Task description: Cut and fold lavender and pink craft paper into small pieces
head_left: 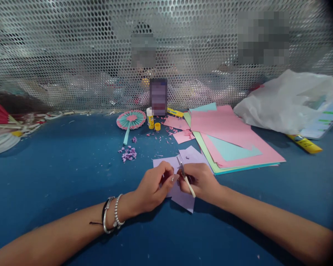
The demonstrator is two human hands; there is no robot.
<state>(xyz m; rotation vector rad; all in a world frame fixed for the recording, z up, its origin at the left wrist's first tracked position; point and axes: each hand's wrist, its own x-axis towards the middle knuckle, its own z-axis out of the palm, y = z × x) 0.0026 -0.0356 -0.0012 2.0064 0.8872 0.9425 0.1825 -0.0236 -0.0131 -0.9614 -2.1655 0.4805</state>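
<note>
So we've got both hands down on the blue table, working a lilac paper sheet right in front of us. Left hand is pinching the sheet's edge, fingers curled tight. Right hand is closed around a small craft knife, blade on the paper. Just beyond sits a stack of pink and teal paper, plus a paper fan, glue stick and lilac scraps.

Left of the hands: bare blue table. Ahead-right blocked by stacked coloured paper; ahead, purple scraps.
</note>
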